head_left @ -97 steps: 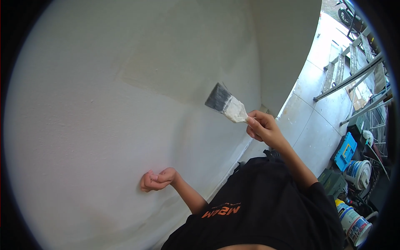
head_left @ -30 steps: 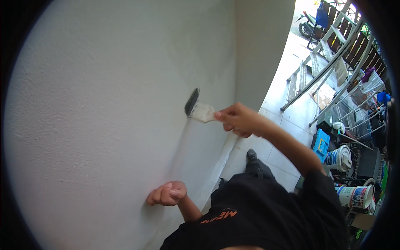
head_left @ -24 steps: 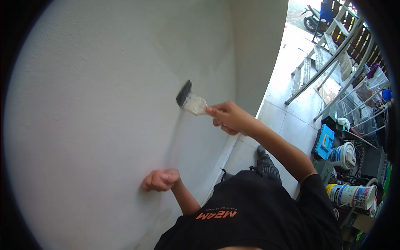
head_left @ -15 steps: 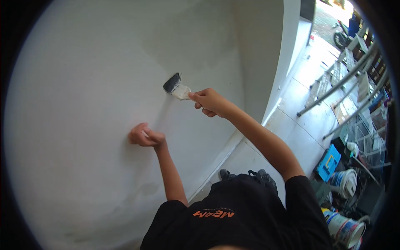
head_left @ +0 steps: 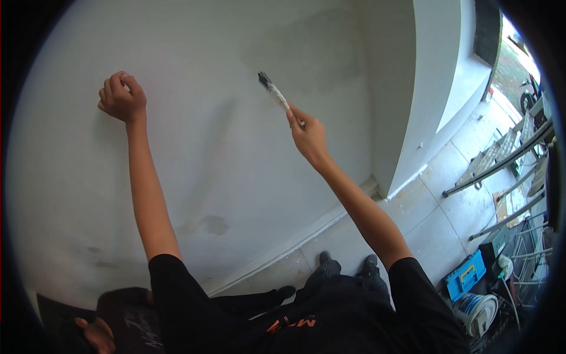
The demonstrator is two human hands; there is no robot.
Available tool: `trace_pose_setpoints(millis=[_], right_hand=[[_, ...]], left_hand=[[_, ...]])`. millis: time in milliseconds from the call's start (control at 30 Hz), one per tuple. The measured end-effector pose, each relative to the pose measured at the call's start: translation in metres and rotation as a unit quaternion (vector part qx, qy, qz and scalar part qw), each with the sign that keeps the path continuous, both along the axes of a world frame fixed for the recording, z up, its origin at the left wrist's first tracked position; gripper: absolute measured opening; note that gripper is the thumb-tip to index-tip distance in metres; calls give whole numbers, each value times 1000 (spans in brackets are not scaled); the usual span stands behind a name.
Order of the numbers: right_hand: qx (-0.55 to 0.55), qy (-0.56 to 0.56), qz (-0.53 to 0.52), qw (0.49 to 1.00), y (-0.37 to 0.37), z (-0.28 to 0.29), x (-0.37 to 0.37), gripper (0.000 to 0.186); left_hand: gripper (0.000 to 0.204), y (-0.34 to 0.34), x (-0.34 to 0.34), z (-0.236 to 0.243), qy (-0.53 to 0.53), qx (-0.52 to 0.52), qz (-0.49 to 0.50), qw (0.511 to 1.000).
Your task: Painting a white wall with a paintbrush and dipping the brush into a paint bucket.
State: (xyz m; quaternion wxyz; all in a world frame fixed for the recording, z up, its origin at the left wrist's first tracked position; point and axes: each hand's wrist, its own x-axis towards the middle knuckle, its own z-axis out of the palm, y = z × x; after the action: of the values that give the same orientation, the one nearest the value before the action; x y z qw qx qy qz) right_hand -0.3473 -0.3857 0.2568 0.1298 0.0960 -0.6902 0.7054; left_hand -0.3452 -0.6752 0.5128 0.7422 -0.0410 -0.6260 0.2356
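My right hand (head_left: 306, 133) grips a paintbrush (head_left: 270, 87) by its pale, paint-crusted handle. The dark bristles are turned nearly edge-on, at or just in front of the white wall (head_left: 200, 153), below a greyer patch. Whether they touch it is unclear. High on the left, my left hand (head_left: 121, 97) is closed in a loose fist against or close to the wall; what it holds, if anything, is hidden. Both arms are stretched forward from black sleeves.
Another person (head_left: 121, 315) in dark clothes is at lower left. A wall corner (head_left: 395, 118) is right of the brush. Beyond the tiled floor (head_left: 418, 218) stand ladders (head_left: 501, 153), a blue toolbox (head_left: 463, 274), a bucket (head_left: 474, 312) and clutter, with a motorbike (head_left: 527, 94) outside.
My left hand has risen far up and leftward along the wall. The brush has moved higher and turned edge-on. The view has shifted, bringing another person into it at lower left.
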Motion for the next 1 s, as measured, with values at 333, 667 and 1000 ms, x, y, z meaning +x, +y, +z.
trace_pose_setpoints(millis=[333,667,1000], right_hand=[[-9,247,-121,962,-44,29,-41,31],[-66,260,-211,940,-66,7,-79,15],[-14,299,-226,927,-49,-28,-88,12]], left_hand=[[5,-10,-1,-25,-71,-79,-4,994],[7,-10,-14,-56,-19,7,-49,999],[13,-15,-11,-80,14,56,22,998]])
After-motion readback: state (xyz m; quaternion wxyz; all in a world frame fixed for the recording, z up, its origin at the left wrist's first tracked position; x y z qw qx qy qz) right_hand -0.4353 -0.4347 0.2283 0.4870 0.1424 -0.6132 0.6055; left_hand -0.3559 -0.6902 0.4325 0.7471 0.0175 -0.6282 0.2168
